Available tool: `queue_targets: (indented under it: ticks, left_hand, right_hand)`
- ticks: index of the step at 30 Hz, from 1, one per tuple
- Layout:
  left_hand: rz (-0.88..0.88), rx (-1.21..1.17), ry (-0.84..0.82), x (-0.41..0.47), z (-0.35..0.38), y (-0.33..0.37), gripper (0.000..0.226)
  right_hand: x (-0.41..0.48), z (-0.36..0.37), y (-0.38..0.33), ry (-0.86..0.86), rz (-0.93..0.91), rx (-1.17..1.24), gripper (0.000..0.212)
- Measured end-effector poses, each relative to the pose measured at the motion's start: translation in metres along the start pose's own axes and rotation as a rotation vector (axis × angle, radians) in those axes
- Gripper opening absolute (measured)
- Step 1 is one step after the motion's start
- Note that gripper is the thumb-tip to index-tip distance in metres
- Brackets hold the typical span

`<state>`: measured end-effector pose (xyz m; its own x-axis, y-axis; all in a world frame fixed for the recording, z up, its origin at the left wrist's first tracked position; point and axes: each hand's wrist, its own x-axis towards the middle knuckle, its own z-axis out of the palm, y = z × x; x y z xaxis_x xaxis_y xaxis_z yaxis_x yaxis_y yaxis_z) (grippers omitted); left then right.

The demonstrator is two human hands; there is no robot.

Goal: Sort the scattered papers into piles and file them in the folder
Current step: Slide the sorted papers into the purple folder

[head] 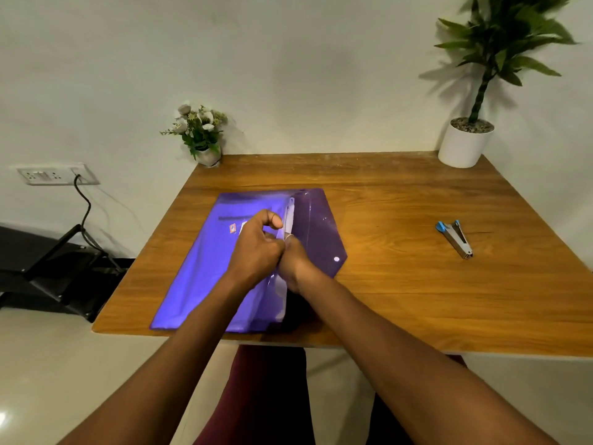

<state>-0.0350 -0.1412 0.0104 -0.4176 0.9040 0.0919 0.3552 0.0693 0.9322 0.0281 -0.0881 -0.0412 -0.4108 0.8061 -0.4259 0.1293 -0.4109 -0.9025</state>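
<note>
Purple folder (199, 268) lies flat on the counter (417, 284), flap thrown open to the right. Left hand (256, 248) sits on top, fingers curled, pinching the folder's mouth edge. Right hand (293, 264) is pressed against it at the white papers (288, 216) poking out, and I cannot tell its grip.

The wooden table (417, 300) under my left hand (256, 248) and right hand (293, 264) stands against a plain pale wall (288, 59) beyond them. Well ahead and to the right of my hands, a tall leafy plant (500, 36) in a white pot (463, 149) stands at the table's back corner, throwing its shadow on the wall to its left. Ahead and slightly left sits a small pot of white flowers (200, 133). Left of my hands, off the table, a socket plate (54, 175) on the wall has a black cable (84, 203) running down toward dark low furniture (48, 268) on the pale glossy floor (48, 364).
</note>
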Motion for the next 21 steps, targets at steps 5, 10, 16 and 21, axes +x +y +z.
queue_targets:
  ticks: [5, 10, 16, 21]
  left_hand:
    - [0.019, -0.085, 0.022, -0.001, 0.004, 0.003, 0.04]
    - [0.096, -0.102, 0.074, -0.005, 0.015, -0.003, 0.032]
    - [0.144, -0.275, 0.017, -0.007, 0.014, -0.01, 0.028]
    - [0.355, 0.02, 0.02, 0.005, -0.031, -0.047, 0.007]
  right_hand:
    - [0.002, -0.007, -0.008, 0.088, -0.074, 0.047, 0.051]
    - [0.012, -0.006, 0.015, -0.022, -0.137, -0.06, 0.052]
    - [0.02, -0.025, 0.018, -0.078, -0.295, -0.474, 0.042]
    - [-0.001, -0.082, -0.018, 0.15, -0.389, -0.739, 0.029]
